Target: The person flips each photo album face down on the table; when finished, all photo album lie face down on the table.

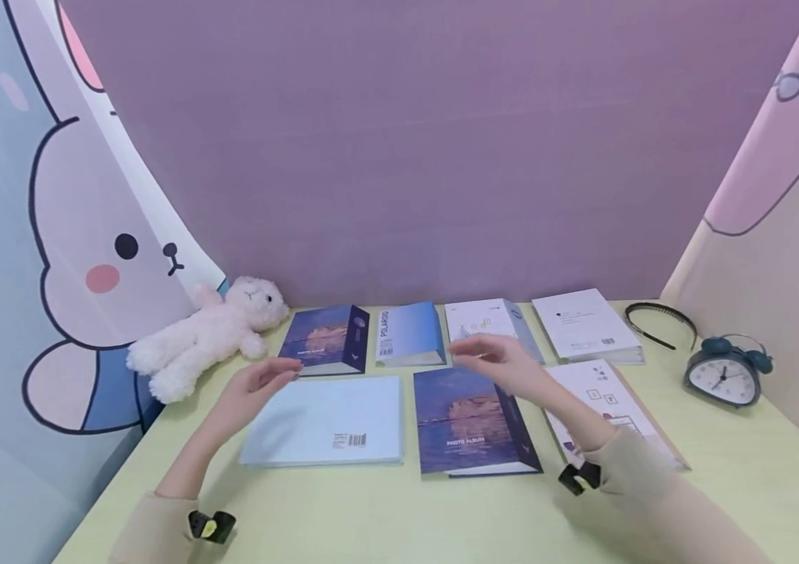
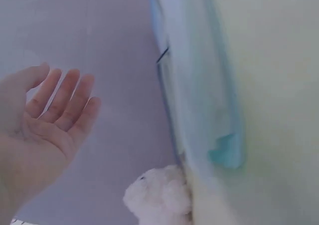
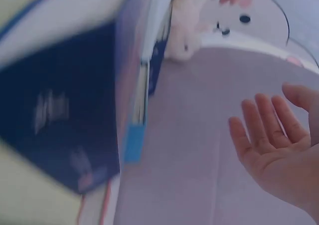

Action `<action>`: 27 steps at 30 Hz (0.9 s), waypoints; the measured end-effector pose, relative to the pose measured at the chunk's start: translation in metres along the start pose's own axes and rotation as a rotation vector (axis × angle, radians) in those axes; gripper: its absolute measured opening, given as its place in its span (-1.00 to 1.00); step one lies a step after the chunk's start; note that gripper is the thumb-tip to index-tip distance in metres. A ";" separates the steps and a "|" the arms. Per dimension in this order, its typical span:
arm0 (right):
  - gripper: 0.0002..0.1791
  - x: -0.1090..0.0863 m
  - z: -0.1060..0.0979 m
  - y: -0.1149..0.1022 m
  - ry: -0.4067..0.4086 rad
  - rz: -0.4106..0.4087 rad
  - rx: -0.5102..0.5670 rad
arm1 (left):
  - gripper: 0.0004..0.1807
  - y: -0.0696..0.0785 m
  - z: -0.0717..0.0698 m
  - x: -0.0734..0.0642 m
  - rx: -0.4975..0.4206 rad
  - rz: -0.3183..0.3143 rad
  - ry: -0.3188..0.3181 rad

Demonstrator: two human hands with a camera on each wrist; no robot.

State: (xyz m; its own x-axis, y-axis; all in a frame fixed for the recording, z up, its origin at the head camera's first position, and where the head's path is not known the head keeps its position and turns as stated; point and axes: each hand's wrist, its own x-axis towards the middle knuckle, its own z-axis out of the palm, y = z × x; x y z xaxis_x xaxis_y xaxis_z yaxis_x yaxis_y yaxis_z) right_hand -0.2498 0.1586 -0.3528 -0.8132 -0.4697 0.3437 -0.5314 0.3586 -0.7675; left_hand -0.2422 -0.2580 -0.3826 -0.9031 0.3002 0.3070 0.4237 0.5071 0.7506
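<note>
My left hand [image 1: 247, 395] hovers over the left edge of a pale blue album [image 1: 322, 415] that lies with a barcode facing up. Its fingers are loosely bent with nothing between them, as the left wrist view of the hand [image 2: 55, 115] confirms. My right hand [image 1: 501, 364] is held above the top of a dark blue photo album [image 1: 466, 423] with a cliff picture. In the right wrist view the right hand [image 3: 279, 150] has relaxed fingers and an empty palm. Behind the hands lie a second cliff-picture album [image 1: 322, 337] and a blue Polaroid album [image 1: 410, 333].
White albums lie at the back [image 1: 480, 317], back right [image 1: 583, 321] and front right [image 1: 607, 407]. A black headband [image 1: 660, 325] and a dark green alarm clock [image 1: 724, 372] are at the right. A white plush toy [image 1: 212, 333] leans at the left by the patterned curtain.
</note>
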 end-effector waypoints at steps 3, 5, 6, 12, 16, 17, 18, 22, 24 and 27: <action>-0.68 -0.006 -0.026 0.006 0.083 0.002 -0.037 | -0.61 0.005 -0.012 0.000 0.035 0.022 0.064; -0.68 -0.013 -0.044 0.010 0.133 0.015 -0.086 | -0.63 0.008 -0.019 -0.002 0.077 0.036 0.112; -0.68 -0.017 -0.053 0.013 0.159 0.014 -0.116 | -0.64 0.009 -0.022 -0.003 0.097 0.043 0.140; -0.68 -0.043 -0.107 0.032 0.328 -0.046 -0.352 | -0.64 0.006 -0.044 -0.012 0.241 0.024 0.336; -0.60 -0.062 -0.139 0.041 0.378 -0.090 -0.570 | -0.57 -0.005 -0.062 -0.019 0.331 0.025 0.374; -0.57 -0.067 -0.146 0.043 0.369 -0.086 -0.620 | -0.54 -0.009 -0.067 -0.020 0.344 0.033 0.363; -0.53 -0.071 -0.153 0.044 0.355 -0.073 -0.654 | -0.51 -0.012 -0.071 -0.022 0.360 0.040 0.345; -0.38 -0.087 -0.174 0.051 0.266 0.021 -0.735 | -0.31 -0.025 -0.083 -0.026 0.440 0.024 0.239; -0.30 -0.096 -0.182 0.056 0.221 0.082 -0.764 | -0.21 -0.029 -0.085 -0.027 0.511 0.018 0.197; -0.20 -0.109 -0.189 0.063 0.169 0.162 -0.804 | -0.07 -0.035 -0.085 -0.029 0.646 0.028 0.173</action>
State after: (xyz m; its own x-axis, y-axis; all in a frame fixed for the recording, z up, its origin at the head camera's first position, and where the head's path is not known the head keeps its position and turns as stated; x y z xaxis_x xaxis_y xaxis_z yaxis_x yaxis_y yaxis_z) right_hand -0.2394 0.3852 -0.3368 -0.8846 -0.2583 0.3883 -0.3599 0.9076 -0.2161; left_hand -0.2369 -0.3534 -0.3678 -0.8665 0.2142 0.4509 0.3556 0.8988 0.2563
